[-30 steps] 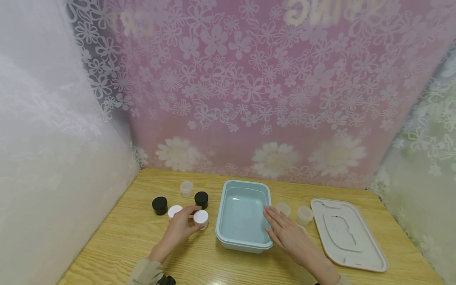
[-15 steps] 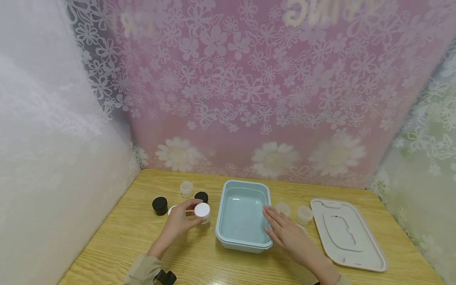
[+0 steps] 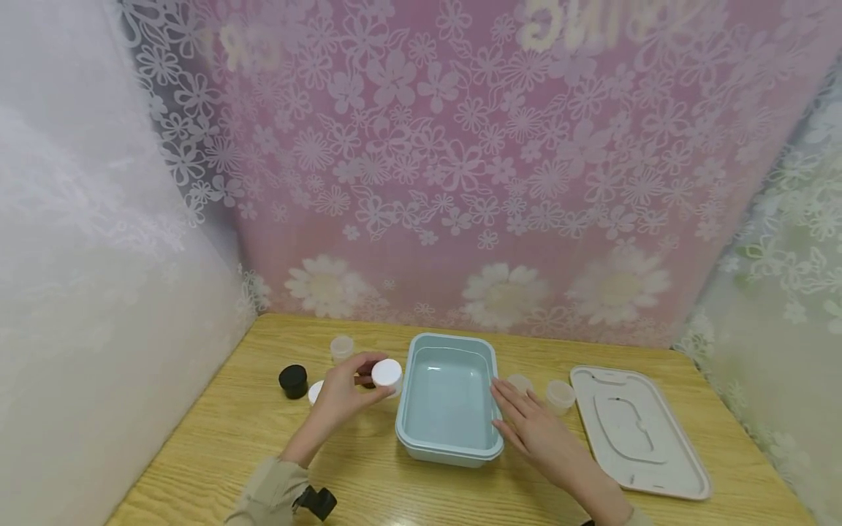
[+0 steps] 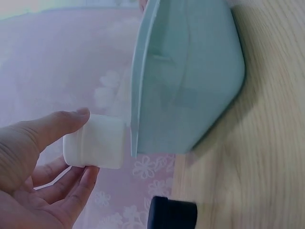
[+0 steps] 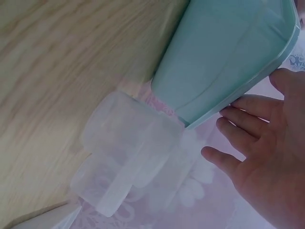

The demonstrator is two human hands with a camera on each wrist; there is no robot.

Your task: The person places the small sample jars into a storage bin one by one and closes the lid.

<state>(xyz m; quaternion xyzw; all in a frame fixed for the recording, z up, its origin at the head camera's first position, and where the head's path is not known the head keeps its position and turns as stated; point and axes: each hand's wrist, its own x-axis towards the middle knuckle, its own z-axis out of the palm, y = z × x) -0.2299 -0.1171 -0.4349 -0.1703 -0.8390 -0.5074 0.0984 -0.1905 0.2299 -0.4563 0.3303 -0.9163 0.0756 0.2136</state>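
A small white lidded jar (image 4: 102, 141) is pinched between the thumb and fingers of my left hand (image 3: 343, 387), raised off the table at the left rim of a light blue rectangular basin (image 3: 450, 409). In the left wrist view the jar is level with the basin's rim, on its outer side. My right hand (image 3: 536, 435) rests with straight fingers against the basin's right rim; the right wrist view shows those fingertips at the rim's edge. Behind the left hand, a black-lidded jar (image 4: 171, 213) is mostly hidden in the head view.
Left of the basin stand another black jar (image 3: 293, 381), a clear jar (image 3: 341, 348) and a partly hidden white jar (image 3: 315, 393). Clear jars (image 3: 560, 395) stand right of it, partly behind the right hand. A pale flat lid (image 3: 639, 431) lies at the right. Patterned curtains (image 3: 460, 183) surround the table.
My left hand has lifted the white jar from beside the other jars and carried it up and right to the basin's rim. The right hand has stayed at the rim.
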